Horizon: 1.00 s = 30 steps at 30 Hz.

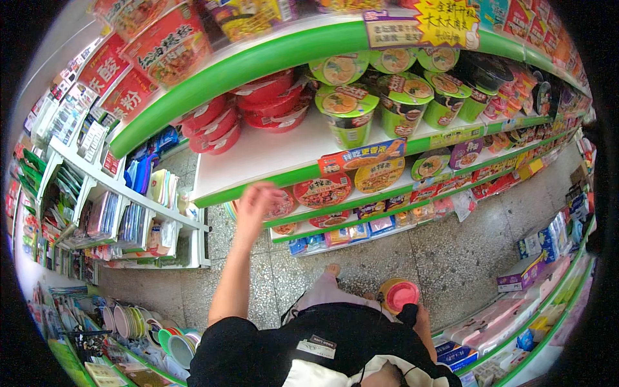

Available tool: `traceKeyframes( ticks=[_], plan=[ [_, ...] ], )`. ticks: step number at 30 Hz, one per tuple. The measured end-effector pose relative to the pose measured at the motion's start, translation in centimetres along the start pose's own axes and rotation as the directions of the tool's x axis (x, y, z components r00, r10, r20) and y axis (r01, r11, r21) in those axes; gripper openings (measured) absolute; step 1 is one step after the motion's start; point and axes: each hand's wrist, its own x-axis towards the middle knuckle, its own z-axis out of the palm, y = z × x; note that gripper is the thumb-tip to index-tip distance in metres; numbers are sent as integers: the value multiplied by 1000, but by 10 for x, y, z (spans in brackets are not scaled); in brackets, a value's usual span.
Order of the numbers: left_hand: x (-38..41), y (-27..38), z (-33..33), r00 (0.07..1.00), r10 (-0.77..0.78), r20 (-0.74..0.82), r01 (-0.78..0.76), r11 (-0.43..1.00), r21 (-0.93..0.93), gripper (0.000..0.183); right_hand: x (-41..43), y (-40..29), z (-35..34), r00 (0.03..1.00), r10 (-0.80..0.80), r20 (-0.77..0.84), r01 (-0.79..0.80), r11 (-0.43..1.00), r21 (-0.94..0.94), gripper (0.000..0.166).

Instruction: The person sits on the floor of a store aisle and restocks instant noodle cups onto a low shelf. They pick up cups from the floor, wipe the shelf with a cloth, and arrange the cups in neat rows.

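My left hand (pixel 255 205) is motion-blurred, with its fingers bent, in front of the lower green shelf edge (pixel 232 191). No object shows in it, but the blur hides how the fingers lie. Behind it are round instant-noodle bowls (pixel 323 190) on the shelf below. Low at my right side, my right hand (pixel 422 319) is wrapped around a black object (pixel 408 314), whose kind I cannot make out. Just beyond that object is a round pink and yellow container (pixel 402 296); whether it is held or stands on the floor is unclear.
Red lidded bowls (pixel 275 104) are stacked beside green cup noodles (pixel 347 116) on the white shelf (pixel 251 155). An upper green shelf edge (pixel 271 55) juts out above them. Racks (pixel 135 203) line the left, boxes (pixel 527 273) the right, with speckled floor (pixel 309 266) between.
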Motion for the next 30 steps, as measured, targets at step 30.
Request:
traceKeyframes(
  ticks=[30],
  plan=[
    [107,47,-246,900,37,-434,-227,891,-394,24,-88,-166,171,771,-571,282,589,807,25,28]
  ],
)
